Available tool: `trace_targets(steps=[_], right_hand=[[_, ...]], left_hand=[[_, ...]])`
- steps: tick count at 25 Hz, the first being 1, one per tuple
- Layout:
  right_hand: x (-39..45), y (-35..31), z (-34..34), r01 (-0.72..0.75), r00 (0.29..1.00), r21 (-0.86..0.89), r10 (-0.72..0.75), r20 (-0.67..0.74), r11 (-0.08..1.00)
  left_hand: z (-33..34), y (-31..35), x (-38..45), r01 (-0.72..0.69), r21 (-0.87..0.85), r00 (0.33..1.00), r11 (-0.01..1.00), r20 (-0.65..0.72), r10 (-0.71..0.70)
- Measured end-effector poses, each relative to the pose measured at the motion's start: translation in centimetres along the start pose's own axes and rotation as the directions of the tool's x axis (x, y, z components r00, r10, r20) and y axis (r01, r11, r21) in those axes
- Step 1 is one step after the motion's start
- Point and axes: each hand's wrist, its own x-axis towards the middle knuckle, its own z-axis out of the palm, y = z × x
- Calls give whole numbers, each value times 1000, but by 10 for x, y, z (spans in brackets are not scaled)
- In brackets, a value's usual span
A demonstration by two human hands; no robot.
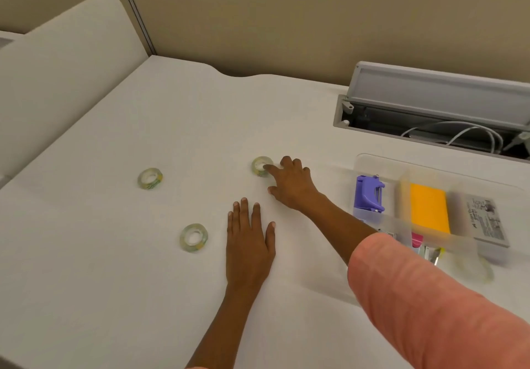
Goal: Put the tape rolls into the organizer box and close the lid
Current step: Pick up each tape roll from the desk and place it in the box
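Three clear tape rolls lie flat on the white desk: one far left (pixel 150 178), one near the front (pixel 194 238), one in the middle (pixel 260 165). My right hand (pixel 291 185) reaches across to the middle roll, its index fingertip touching the roll's rim, fingers spread, nothing held. My left hand (pixel 249 238) rests flat on the desk, palm down, just right of the front roll. The clear organizer box (pixel 372 162) sits at the right, with its lid not over the compartments. A fourth roll (pixel 473 268) seems to lie blurred at the box's front.
Inside the box are a purple tool (pixel 368 194), an orange pad (pixel 428 211) and a printed card (pixel 484 219). Behind it an open cable hatch (pixel 430 116) with white cords cuts into the desk. A beige partition runs along the back.
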Motion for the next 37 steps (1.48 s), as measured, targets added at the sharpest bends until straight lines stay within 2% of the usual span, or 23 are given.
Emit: trace_targets(steps=[4, 7, 10, 13, 15, 18, 21, 24, 26, 30, 37], right_hand=[[-9, 7, 0, 10, 998, 84, -5, -66, 996], [-21, 12, -3, -8, 998, 199, 19, -52, 980], [-36, 17, -13, -52, 996, 353, 73, -45, 934], [-59, 24, -33, -34, 989, 480, 98, -110, 877], [-84, 36, -48, -14, 976, 539, 128, -176, 842], [-127, 64, -68, -64, 946, 588, 237, -221, 806], [-176, 107, -83, -144, 907, 554, 334, -258, 820], [-222, 151, -93, -242, 851, 489, 425, -308, 838], [-252, 179, -95, -320, 821, 439, 477, -315, 840], [-299, 220, -85, -449, 803, 311, 531, -272, 838], [-302, 235, -56, -452, 855, 0, 434, -283, 892]], left_hand=[[-1, 1, -1, 4, -20, 1000, 1000, -6, -4], [-1, 0, -1, 12, -53, 1000, 999, 7, -12], [-2, 1, -1, 1, -64, 1000, 998, 19, 0], [-3, -1, -2, 0, -88, 999, 996, 42, 4], [-7, 6, -3, 18, -155, 999, 988, 39, -12], [-21, 50, -3, 41, -374, 999, 926, 17, -37], [-35, 118, -14, -132, -492, 989, 861, -9, 146], [-32, 168, -28, -354, -422, 921, 835, -3, 389], [-19, 179, -37, -404, -386, 889, 829, 50, 456], [3, 171, -50, -329, -375, 891, 867, 182, 417], [0, 173, -53, -332, -380, 910, 864, 113, 399]])
